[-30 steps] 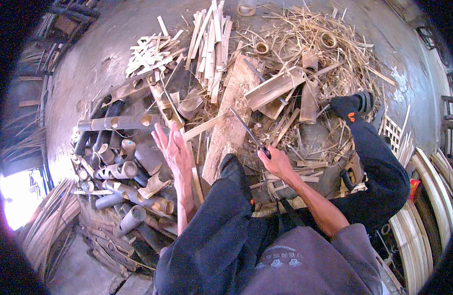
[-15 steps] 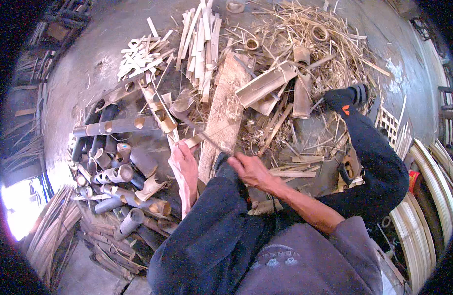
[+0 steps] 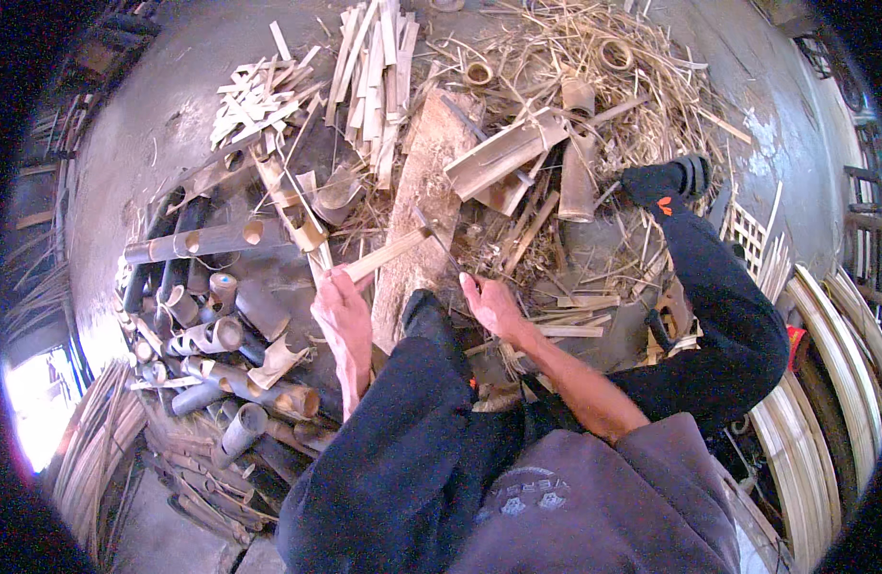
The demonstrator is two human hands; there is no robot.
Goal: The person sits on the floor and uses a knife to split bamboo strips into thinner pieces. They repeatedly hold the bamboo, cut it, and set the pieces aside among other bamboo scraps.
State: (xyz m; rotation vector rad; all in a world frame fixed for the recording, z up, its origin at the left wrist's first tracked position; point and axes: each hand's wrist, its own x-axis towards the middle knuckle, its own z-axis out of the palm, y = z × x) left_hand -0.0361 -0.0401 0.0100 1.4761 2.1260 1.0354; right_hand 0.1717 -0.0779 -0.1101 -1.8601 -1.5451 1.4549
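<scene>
Bamboo strip runs up and rightward from my left hand, which grips its near end; my right hand clasps a blade meeting its far end.

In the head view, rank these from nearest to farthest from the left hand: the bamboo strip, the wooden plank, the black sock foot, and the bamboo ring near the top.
From the left hand:
1. Bamboo strip, held in its fingers.
2. Wooden plank, just to its right.
3. Bamboo ring, up near the top.
4. Black sock foot, far right.
</scene>
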